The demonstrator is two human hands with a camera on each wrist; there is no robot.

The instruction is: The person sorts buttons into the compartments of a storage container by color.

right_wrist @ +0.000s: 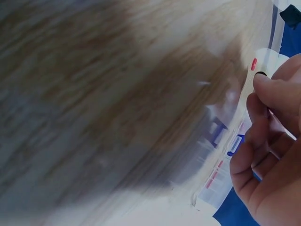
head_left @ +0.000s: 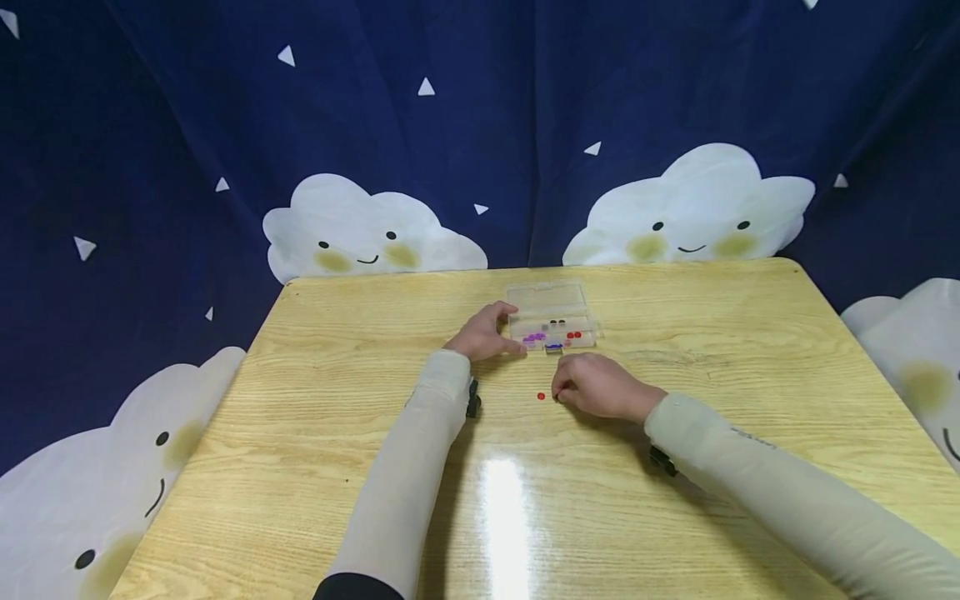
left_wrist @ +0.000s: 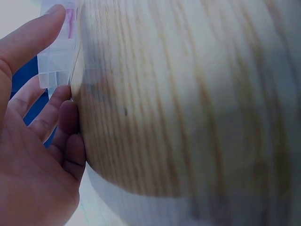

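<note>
A clear plastic box lies with its lid tipped back on the far side. Purple pieces, red pieces and black pieces sit in its compartments, with a blue piece at the front edge. My left hand holds the box's left end, thumb at the front corner and fingers along the side. In front of the box, my right hand pinches a small black piece between thumb and forefinger, low over the table. Just left of those fingertips lies a small red disc.
The wooden table reaches back to a dark blue curtain with white cloud shapes. Dark wrist cameras sit under both light sleeves. A bright reflection crosses the table's near middle.
</note>
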